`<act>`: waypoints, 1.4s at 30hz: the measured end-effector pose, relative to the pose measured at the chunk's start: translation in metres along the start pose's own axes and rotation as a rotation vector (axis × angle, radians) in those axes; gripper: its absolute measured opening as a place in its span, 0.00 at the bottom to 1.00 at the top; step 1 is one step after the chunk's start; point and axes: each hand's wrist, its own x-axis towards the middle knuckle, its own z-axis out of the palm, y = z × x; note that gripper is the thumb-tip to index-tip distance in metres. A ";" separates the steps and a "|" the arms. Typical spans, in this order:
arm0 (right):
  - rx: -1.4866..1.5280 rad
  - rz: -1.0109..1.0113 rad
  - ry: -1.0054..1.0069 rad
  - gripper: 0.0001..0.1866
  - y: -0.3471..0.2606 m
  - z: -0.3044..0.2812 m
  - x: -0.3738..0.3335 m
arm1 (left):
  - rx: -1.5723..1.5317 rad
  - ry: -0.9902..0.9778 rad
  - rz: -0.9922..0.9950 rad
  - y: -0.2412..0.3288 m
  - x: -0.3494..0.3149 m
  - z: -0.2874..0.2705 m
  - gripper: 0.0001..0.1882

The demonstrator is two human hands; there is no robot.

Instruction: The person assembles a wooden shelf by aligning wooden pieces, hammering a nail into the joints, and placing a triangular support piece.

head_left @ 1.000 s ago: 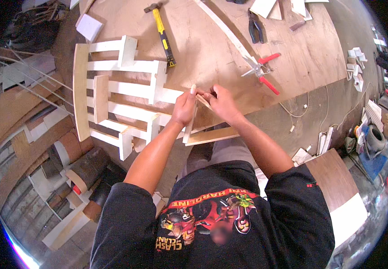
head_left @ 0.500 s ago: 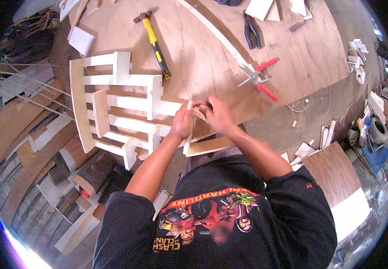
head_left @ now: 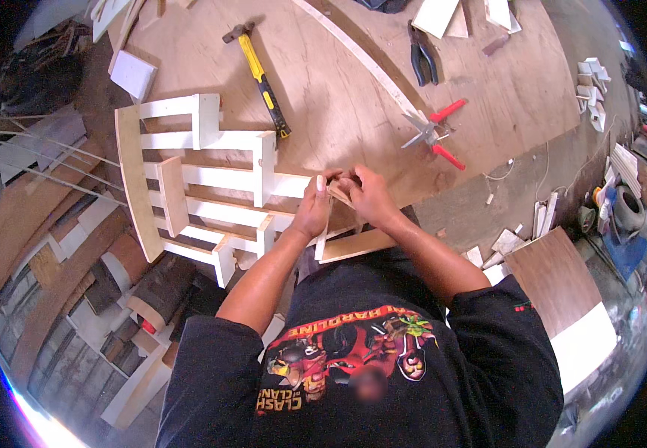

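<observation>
Both hands meet at the table [head_left: 353,89] edge. The left hand [head_left: 313,207] and right hand [head_left: 368,196] are both closed on a thin wooden strip [head_left: 323,240], just right of the white frame [head_left: 196,175]. Red snips [head_left: 435,131] lie nearby.

Your left hand [head_left: 313,210] and right hand [head_left: 368,196] meet at the near edge of the plywood desk [head_left: 353,89], both gripping a thin wooden strip [head_left: 323,237] that hangs past the edge. The white slatted frame [head_left: 196,179] lies just left of your hands. The yellow-handled hammer [head_left: 260,71] and red-handled cutters [head_left: 435,133] rest farther back.
</observation>
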 end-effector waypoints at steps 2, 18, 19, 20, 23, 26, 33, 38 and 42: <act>-0.018 -0.036 0.002 0.09 -0.003 -0.001 0.001 | 0.070 0.004 0.078 -0.002 0.003 -0.002 0.28; -0.087 0.026 0.010 0.11 -0.016 0.000 0.003 | 0.237 -0.044 -0.011 -0.003 0.002 -0.009 0.24; -0.098 0.018 -0.002 0.10 -0.015 0.000 0.003 | 0.277 -0.029 -0.008 -0.001 0.000 -0.008 0.24; -0.110 0.010 -0.015 0.10 -0.013 0.000 0.002 | 0.318 -0.013 -0.005 0.002 0.000 -0.006 0.23; -0.126 0.004 -0.005 0.10 -0.005 0.005 0.006 | 0.352 -0.010 0.008 0.007 0.002 -0.006 0.23; -0.128 -0.006 0.002 0.10 -0.006 0.005 0.005 | 0.281 -0.016 0.032 -0.002 0.001 -0.009 0.22; -0.045 0.029 -0.017 0.09 0.002 0.001 0.007 | 0.182 0.019 -0.029 -0.003 0.001 -0.005 0.20; 0.271 0.066 -0.019 0.11 -0.005 0.009 0.008 | 0.215 0.057 -0.033 0.003 -0.002 -0.003 0.19; 0.341 0.102 0.008 0.12 0.004 0.016 0.008 | 0.225 0.012 -0.082 0.020 -0.001 -0.003 0.19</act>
